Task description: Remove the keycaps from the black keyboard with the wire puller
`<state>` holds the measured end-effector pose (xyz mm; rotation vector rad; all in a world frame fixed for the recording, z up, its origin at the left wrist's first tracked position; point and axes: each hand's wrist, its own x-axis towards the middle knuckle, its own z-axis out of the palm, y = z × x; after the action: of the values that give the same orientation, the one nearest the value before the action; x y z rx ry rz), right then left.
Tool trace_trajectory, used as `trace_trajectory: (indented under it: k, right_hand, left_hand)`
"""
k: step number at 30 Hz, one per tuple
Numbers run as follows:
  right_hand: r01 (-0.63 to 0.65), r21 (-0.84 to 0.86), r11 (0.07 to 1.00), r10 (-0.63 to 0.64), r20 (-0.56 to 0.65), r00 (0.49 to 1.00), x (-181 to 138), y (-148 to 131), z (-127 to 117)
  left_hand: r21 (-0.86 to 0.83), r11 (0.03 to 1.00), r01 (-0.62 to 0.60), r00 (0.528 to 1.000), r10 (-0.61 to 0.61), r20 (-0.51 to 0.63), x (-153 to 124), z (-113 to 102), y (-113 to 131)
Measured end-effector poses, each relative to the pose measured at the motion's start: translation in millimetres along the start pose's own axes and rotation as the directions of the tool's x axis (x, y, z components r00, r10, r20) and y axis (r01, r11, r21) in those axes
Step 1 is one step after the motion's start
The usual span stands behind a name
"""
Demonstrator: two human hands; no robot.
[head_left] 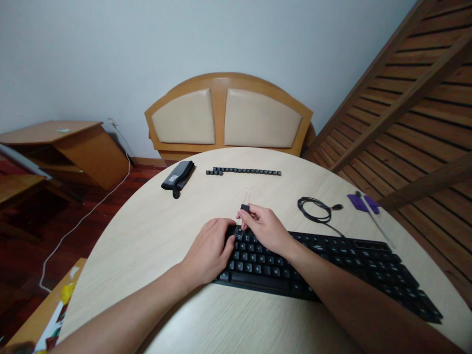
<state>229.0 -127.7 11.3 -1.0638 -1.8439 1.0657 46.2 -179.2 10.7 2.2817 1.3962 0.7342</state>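
A black keyboard lies slantwise on the round pale wooden table, its right end nearer to me. My right hand pinches the dark grip of a wire keycap puller. One pair of its wire ends points up and away, while the other reaches down to the keys at the keyboard's upper left. My left hand holds the keyboard's left end, thumb over the keys and fingers near its far edge. Its fingertips are close to the puller's lower wires and partly hidden. Whether a keycap sits in those wires, I cannot tell.
Removed keycaps stand in rows towards the table's far side. A dark grey pouch lies left of them. On the right are the coiled keyboard cable, a purple cloth and a thin brush-like stick.
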Motion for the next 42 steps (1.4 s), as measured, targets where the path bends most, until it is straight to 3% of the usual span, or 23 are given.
trace_trajectory:
  k: [22, 27, 32, 42]
  right_hand:
    - [-0.008, -0.007, 1.0, 0.008, 0.005, 1.0, -1.1, -1.5, -0.1]
    - [0.015, -0.217, 0.976, -0.008, 0.033, 0.999, -5.2, -24.4, -8.4]
    - [0.058, -0.427, 0.902, -0.072, -0.018, 0.997, -12.0, -54.6, -17.9]
    - [0.048, -0.199, 0.979, -0.055, -0.031, 0.998, -7.5, -29.4, -4.7]
  left_hand:
    - [0.011, 0.999, -0.053, 0.999, 0.053, 0.014, 0.1, -1.6, 2.2]
    - [0.049, 0.997, -0.063, 0.997, 0.061, 0.037, 0.7, -2.3, 0.5]
    - [0.098, 0.993, -0.06, 0.996, 0.054, 0.07, 0.5, -7.4, -4.8]
    - [0.083, 0.994, -0.066, 0.997, 0.063, 0.039, -1.3, -8.7, -8.3]
